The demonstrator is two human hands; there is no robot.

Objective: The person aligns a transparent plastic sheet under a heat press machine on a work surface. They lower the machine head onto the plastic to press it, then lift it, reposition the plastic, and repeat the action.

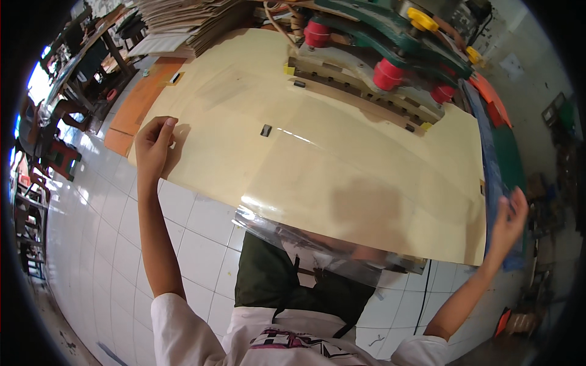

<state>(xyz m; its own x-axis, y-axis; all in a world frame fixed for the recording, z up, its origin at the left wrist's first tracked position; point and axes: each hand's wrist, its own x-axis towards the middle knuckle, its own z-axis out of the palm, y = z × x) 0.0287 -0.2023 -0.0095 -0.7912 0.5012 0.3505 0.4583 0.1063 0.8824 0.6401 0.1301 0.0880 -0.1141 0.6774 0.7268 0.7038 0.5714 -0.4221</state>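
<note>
A broad cream sheet (220,152) covers the work surface in front of me. Over its middle lies a clear plastic sheet (268,227), whose near end hangs past the front edge above my lap. At the cream sheet's left edge is my left hand (154,143), its fingers curled and the thumb pressed against them; whatever they may pinch is hidden. My right hand (511,222) is just beyond the right edge, fingers apart and holding nothing visible. A small dark piece (266,130) lies near the plastic's left side.
A press with a green frame (360,30), red cylinders (387,74) and yellow knobs (421,19) stands over the far side, above a long slotted block (366,91). Stacked boards (183,24) are at the far left. Blue sheeting (493,158) hangs along the right.
</note>
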